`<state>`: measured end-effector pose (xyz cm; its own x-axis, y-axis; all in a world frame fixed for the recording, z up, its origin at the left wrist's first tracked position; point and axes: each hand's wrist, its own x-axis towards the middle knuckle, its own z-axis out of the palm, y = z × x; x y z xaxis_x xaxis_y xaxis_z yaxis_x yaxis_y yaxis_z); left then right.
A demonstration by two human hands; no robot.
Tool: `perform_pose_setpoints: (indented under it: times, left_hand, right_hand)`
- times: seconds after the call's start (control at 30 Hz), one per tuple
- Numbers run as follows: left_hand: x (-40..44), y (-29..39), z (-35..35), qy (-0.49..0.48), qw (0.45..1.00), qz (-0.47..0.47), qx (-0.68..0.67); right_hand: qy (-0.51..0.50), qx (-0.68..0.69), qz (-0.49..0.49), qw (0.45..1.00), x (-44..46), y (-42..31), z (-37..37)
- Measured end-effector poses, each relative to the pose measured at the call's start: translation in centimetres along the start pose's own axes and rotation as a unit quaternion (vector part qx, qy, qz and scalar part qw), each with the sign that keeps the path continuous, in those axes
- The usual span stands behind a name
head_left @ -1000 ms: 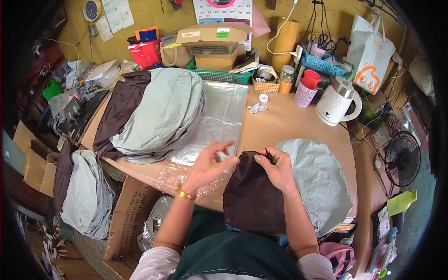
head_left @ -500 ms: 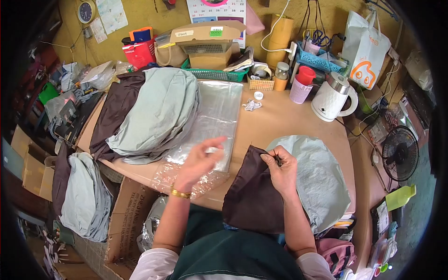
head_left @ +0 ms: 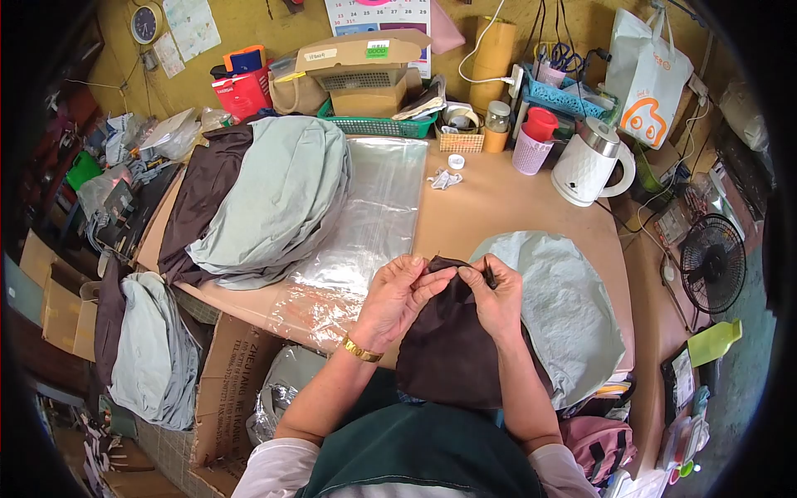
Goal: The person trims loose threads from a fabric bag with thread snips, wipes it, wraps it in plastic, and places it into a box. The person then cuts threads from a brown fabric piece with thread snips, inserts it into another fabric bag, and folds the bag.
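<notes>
A dark brown cloth piece (head_left: 444, 357) hangs over the table's front edge near my lap. My left hand (head_left: 388, 303) is closed, its fingertips pinching the upper edge of this cloth. Right beside it, my right hand (head_left: 500, 303) grips the same edge between thumb and fingers. A small dark object (head_left: 489, 274), perhaps thread snips, also shows in the right hand; its shape is mostly hidden. Pale grey-green fabric (head_left: 564, 319) spreads on the table to the right, next to the brown cloth.
On the left lies a stack of grey-and-brown cloth pieces (head_left: 278, 195), beside clear plastic sheets (head_left: 386, 187). A white kettle (head_left: 581, 166) and a pink cup (head_left: 531, 153) stand at the back right. Below the table's left side is an open cardboard box (head_left: 224, 398).
My left hand has come from the left, over the plastic, to the brown cloth and now pinches its edge. The right hand has kept its hold. The view has shifted slightly.
</notes>
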<state>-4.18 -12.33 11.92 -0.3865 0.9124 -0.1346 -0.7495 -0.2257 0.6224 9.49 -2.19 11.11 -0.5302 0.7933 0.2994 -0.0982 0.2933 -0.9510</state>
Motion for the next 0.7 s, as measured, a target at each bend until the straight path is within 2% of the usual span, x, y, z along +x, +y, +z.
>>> perform_pose_setpoints:
  times: [0.07,0.13,0.17,0.27,0.3,0.37,0.5,0.7]
  left_hand:
    - [0.1,0.2,-0.9,-0.045,0.999,0.009,-0.008]
    - [-0.1,0.5,-0.6,-0.048,0.999,0.025,0.001]
    - [-0.1,0.7,-0.4,-0.052,0.998,0.04,0.01]
    - [-0.3,0.6,0.4,-0.052,0.997,0.056,0.027]
    - [-0.2,0.5,0.1,-0.052,0.997,0.056,0.027]
    - [0.1,0.2,-0.5,-0.062,0.994,0.059,0.065]
    - [0.0,0.4,0.0,-0.057,0.991,0.066,0.098]
    - [-0.6,0.2,1.1,-0.071,0.98,0.103,0.155]
  right_hand:
    - [-0.01,0.004,-0.007,1.0,0.1,-0.7,0.3]
    - [0.092,-0.135,-0.071,0.984,-0.1,-3.3,0.9]
    - [0.09,-0.134,-0.073,0.984,-0.1,-3.5,0.8]
    - [0.067,-0.327,-0.238,0.912,-0.5,-5.2,0.3]
    - [0.067,-0.327,-0.239,0.912,-0.6,-5.8,0.4]
    - [0.048,-0.413,-0.319,0.852,-0.8,-6.5,0.5]
    - [0.06,-0.419,-0.367,0.828,-0.6,-6.7,1.0]
    - [0.054,-0.445,-0.379,0.81,-0.4,-7.2,1.1]
